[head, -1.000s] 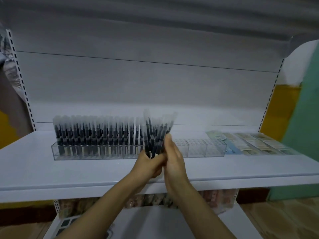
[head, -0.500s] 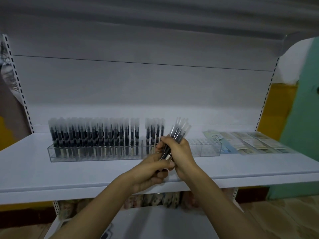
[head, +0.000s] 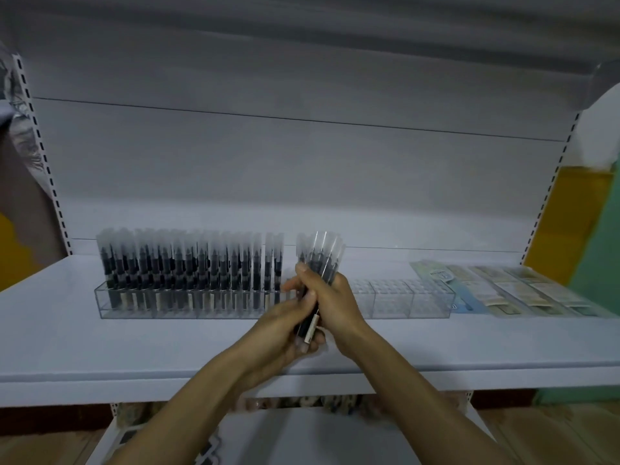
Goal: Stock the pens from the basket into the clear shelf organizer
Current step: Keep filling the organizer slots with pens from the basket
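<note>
black pens [head: 188,273], clear organizer [head: 412,298], white shelf [head: 100,347]

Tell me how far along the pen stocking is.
Done: the left part of the organizer is packed with upright pens. In hand: the right hand grips a bundle of pens, and the left hand holds its lower end. Left: that bundle, plus the empty cells on the right.

A flat white metal shelf board [head: 134,344] is seen, on which a long clear plastic organizer [head: 412,302], divided into small square cells, is set lengthwise toward the back. Just right of the organizer, flat pale printed packets [head: 510,290] are laid in overlapping rows, the nearest one close against its right end.
</note>
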Demonstrator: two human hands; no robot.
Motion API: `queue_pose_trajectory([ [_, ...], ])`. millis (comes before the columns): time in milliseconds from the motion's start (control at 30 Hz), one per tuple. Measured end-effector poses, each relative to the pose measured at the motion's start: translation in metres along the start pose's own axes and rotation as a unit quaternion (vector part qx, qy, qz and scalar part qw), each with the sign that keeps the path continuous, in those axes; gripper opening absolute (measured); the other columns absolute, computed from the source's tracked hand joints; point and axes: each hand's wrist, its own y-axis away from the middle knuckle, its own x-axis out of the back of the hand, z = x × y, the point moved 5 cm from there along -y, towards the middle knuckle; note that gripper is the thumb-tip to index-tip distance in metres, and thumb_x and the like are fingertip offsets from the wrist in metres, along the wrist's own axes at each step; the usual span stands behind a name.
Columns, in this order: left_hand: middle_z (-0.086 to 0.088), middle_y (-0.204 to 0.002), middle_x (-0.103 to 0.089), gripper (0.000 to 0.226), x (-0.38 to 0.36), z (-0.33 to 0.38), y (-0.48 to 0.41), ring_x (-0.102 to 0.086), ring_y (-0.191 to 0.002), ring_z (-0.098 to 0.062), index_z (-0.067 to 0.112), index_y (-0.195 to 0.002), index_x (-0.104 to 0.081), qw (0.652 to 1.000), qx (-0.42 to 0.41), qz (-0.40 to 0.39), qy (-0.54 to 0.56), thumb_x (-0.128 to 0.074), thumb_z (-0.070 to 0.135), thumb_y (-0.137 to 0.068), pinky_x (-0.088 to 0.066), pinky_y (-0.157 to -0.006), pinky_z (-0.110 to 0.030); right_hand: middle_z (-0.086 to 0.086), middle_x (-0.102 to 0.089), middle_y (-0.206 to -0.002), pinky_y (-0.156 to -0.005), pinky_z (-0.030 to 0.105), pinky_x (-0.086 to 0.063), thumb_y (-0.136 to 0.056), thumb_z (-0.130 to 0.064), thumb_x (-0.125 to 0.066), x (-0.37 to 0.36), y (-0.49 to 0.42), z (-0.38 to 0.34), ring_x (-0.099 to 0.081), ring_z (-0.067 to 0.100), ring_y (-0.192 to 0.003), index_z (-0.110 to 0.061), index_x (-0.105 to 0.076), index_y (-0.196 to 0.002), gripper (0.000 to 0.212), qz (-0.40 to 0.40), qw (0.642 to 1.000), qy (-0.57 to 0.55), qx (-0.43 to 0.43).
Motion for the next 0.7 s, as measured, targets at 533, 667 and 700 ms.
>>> queue_pose_trajectory([
  [533,0.000,-0.058,-0.040,0.014,0.041,0.002,-0.026,-0.033,-0.048,-0.009,0.029,-0.097,-0.065,0.969,-0.158,0.037,-0.187,-0.053,0.032,-0.089,-0.030,-0.043,-0.017,0.002,-0.070,-0.087,-0.069,0.023,-0.056,-0.097,-0.012,-0.054,0.005,-0.012,0.038,-0.068,0.014,-0.084,-0.006,-0.065,-0.102,0.014,0.002,0.998,-0.058,0.000],
  [667,0.008,-0.056,-0.049,0.031,0.042,-0.002,-0.029,-0.042,-0.050,-0.006,0.019,-0.118,-0.059,0.966,-0.163,0.016,-0.202,-0.051,0.031,-0.090,-0.035,-0.048,-0.020,-0.003,-0.071,-0.078,-0.064,0.015,-0.051,-0.096,-0.013,-0.056,0.010,-0.008,0.040,-0.068,0.007,-0.077,-0.013,-0.066,-0.086,0.014,0.015,1.000,-0.016,0.019],
  [700,0.008,-0.059,-0.055,0.030,0.041,-0.002,-0.029,-0.047,-0.053,-0.006,0.019,-0.117,-0.058,0.962,-0.167,0.011,-0.214,-0.051,0.031,-0.091,-0.039,-0.051,-0.021,-0.004,-0.069,-0.072,-0.061,0.014,-0.049,-0.095,-0.014,-0.057,0.013,-0.006,0.037,-0.066,0.004,-0.070,-0.012,-0.066,-0.081,0.016,0.038,0.999,-0.002,0.038],
])
